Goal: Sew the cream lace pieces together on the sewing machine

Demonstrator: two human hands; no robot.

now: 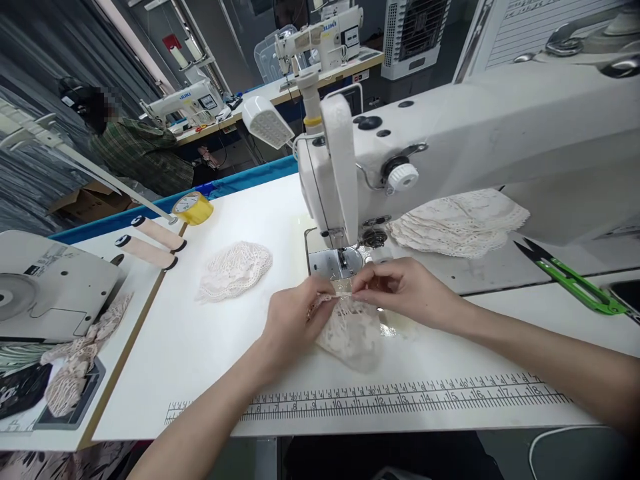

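A cream lace piece (353, 337) hangs from both my hands just in front of the needle area of a white sewing machine (450, 133). My left hand (295, 313) pinches its upper edge on the left. On the right, my right hand (400, 287) pinches the same edge between thumb and fingertips, so a short stretch lies between them. The metal needle plate (325, 263) and presser foot (343, 259) are right behind my fingers. The lower part of the lace droops onto the white table (200, 360).
Another lace piece (240, 267) lies to the left, and a lace stack (460, 220) sits under the machine arm. Green thread snips (575, 277) lie at right. Thread spools (150, 250) and yellow tape (193, 208) are at left. A person (140, 150) sits beyond.
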